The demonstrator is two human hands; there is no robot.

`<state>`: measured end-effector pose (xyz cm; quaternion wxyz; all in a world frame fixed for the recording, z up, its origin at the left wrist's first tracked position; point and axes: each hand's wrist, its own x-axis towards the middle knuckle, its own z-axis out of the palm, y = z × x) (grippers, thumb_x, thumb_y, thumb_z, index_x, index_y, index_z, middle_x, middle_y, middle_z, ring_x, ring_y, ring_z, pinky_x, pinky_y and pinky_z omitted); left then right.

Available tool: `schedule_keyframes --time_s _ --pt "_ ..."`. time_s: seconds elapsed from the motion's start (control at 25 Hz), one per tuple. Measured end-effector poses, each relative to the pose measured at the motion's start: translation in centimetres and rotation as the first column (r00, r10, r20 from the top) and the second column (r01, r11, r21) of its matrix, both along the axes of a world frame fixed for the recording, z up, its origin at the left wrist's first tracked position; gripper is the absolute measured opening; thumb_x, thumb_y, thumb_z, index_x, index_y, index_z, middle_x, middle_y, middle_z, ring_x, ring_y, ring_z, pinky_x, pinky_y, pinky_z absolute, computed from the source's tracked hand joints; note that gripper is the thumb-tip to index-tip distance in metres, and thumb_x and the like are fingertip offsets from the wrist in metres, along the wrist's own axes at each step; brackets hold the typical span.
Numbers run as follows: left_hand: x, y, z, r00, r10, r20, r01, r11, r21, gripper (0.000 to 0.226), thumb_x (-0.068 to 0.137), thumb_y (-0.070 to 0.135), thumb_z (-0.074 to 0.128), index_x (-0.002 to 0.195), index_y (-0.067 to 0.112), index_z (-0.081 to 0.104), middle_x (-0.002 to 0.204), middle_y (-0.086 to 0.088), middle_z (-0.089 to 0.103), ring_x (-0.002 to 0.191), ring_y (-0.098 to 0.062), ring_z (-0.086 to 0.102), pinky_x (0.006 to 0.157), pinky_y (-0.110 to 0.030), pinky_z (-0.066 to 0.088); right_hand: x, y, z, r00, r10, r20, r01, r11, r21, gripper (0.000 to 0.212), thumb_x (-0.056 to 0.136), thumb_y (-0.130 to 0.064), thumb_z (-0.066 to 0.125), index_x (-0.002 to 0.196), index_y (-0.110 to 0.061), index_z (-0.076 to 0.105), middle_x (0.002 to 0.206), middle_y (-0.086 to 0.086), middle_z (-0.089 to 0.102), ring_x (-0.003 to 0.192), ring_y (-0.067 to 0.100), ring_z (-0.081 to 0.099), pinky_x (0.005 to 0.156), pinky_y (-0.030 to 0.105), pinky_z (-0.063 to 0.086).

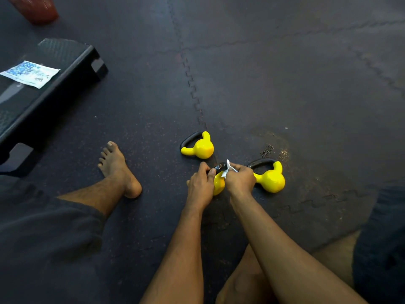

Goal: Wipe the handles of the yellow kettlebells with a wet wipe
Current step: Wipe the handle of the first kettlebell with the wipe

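Three yellow kettlebells with black handles lie on the dark rubber floor. One kettlebell (200, 147) lies at the far left, another kettlebell (271, 177) at the right. The middle kettlebell (219, 183) sits between my hands, mostly hidden. My left hand (200, 187) grips its body and the left end of its black handle (220, 166). My right hand (240, 179) pinches a white wet wipe (228, 168) against that handle.
A black bench (43, 95) stands at the left with a wet-wipe packet (29, 73) on it. My bare foot (118, 170) rests on the floor mat (285, 84). A red object (35, 8) stands at the top left. Grit (274, 150) lies behind the right kettlebell.
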<state>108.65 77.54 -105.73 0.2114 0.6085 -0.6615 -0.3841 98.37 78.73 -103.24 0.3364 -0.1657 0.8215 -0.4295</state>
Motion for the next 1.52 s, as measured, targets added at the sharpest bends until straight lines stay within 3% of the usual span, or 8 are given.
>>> schedule_keyframes --time_s 0.28,0.48,0.72,0.84,1.0,1.12,1.24,1.52 --pt "-0.3 0.0 0.2 1.000 -0.016 0.025 0.017 1.000 -0.005 0.018 0.100 0.034 0.045 0.093 0.018 0.046 0.096 -0.011 0.066 0.095 -0.036 0.059 0.084 -0.049 0.045 -1.1 0.0 0.0 0.971 0.186 -0.150 -0.182 0.982 0.041 0.036 0.081 -0.003 0.058 0.111 -0.015 0.074 0.107 0.011 0.073 0.097 0.027 0.067 0.085 0.039 0.056" --pt "0.0 -0.5 0.1 0.998 -0.041 -0.047 0.044 0.998 0.044 0.014 0.096 0.031 0.051 0.090 0.019 0.048 0.090 -0.007 0.066 0.089 -0.031 0.059 0.077 -0.043 0.046 -3.0 0.2 0.4 0.766 0.509 -0.392 -0.498 0.856 0.139 0.033 0.090 -0.009 0.054 0.117 -0.016 0.071 0.111 0.013 0.072 0.102 0.033 0.065 0.083 0.037 0.052" --pt "1.0 -2.7 -0.1 0.979 -0.152 -0.139 0.163 0.984 0.068 0.013 0.090 0.021 0.063 0.102 0.023 0.067 0.093 0.002 0.067 0.088 -0.016 0.059 0.078 -0.031 0.046 -5.4 0.0 0.3 0.569 0.700 -0.431 -0.695 0.690 0.203 0.037 0.093 -0.007 0.051 0.125 -0.018 0.066 0.116 0.011 0.071 0.105 0.030 0.065 0.086 0.036 0.052" --pt "1.1 -2.5 -1.1 0.992 -0.086 -0.096 0.087 0.996 0.005 0.027 0.091 0.032 0.063 0.118 0.027 0.066 0.102 -0.004 0.060 0.098 -0.020 0.057 0.087 -0.030 0.044 -5.6 0.5 0.2 0.601 0.673 -0.431 -0.674 0.717 0.180 0.035 0.092 -0.008 0.051 0.120 -0.019 0.068 0.109 0.009 0.073 0.099 0.028 0.066 0.080 0.033 0.051" --pt "-0.1 -1.8 -1.4 0.964 0.171 -0.202 -0.163 0.985 0.055 0.043 0.088 0.034 0.069 0.116 0.009 0.047 0.114 -0.012 0.057 0.105 -0.024 0.056 0.082 -0.028 0.039 -5.7 1.0 0.4 0.675 0.637 -0.372 -0.617 0.764 0.189 0.032 0.091 -0.008 0.051 0.114 -0.019 0.072 0.103 0.010 0.074 0.091 0.028 0.066 0.072 0.031 0.048" --pt "-0.2 -2.2 -1.2 0.971 0.119 -0.209 -0.103 0.991 0.085 0.048 0.087 0.034 0.069 0.121 0.010 0.044 0.122 -0.009 0.055 0.112 -0.022 0.052 0.088 -0.029 0.040 -6.4 1.0 0.7 0.699 0.651 -0.297 -0.614 0.758 0.219 0.030 0.092 -0.010 0.051 0.110 -0.018 0.074 0.099 0.011 0.073 0.084 0.023 0.065 0.068 0.029 0.048" --pt "0.2 -2.2 -1.2 0.971 0.060 -0.234 -0.031 0.992 0.124 0.049 0.086 0.037 0.070 0.124 0.018 0.046 0.125 -0.002 0.054 0.114 -0.015 0.049 0.091 -0.029 0.040 -6.7 1.3 0.8 0.700 0.681 -0.213 -0.657 0.732 0.179 0.030 0.093 -0.010 0.050 0.106 -0.021 0.075 0.083 0.003 0.070 0.061 0.004 0.055 0.051 0.017 0.041" --pt "0.4 -2.1 -1.5 0.967 0.016 -0.255 0.019 0.990 0.137 0.047 0.084 0.038 0.071 0.122 0.028 0.046 0.128 0.000 0.053 0.118 -0.016 0.051 0.096 -0.033 0.043 -6.8 1.4 1.1 0.687 0.692 -0.222 -0.676 0.721 0.152 0.031 0.093 -0.011 0.050 0.105 -0.025 0.075 0.079 0.000 0.067 0.058 0.002 0.050 0.046 0.013 0.036"
